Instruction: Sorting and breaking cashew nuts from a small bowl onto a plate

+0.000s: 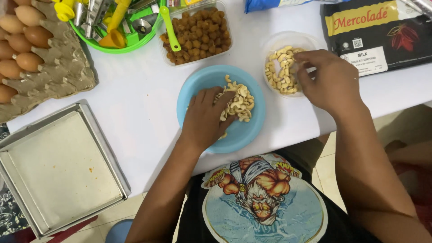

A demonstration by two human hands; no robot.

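Observation:
A light blue plate [204,83] on the white table holds a pile of pale cashew nuts [240,101]. My left hand [204,119] lies flat on the plate, fingers spread and touching the nuts. To the right stands a clear plastic tub [288,38] with more cashews [279,72] in it. My right hand [328,81] reaches into this tub, fingertips pinched among the nuts; whether it holds any is hidden.
A clear tub of brown roasted nuts [198,33] with a green spoon [170,27] sits behind the plate. A green bowl of utensils [114,22], an egg tray [27,49], a lined square baking tin [58,168] and a black chocolate bag [375,33] surround them.

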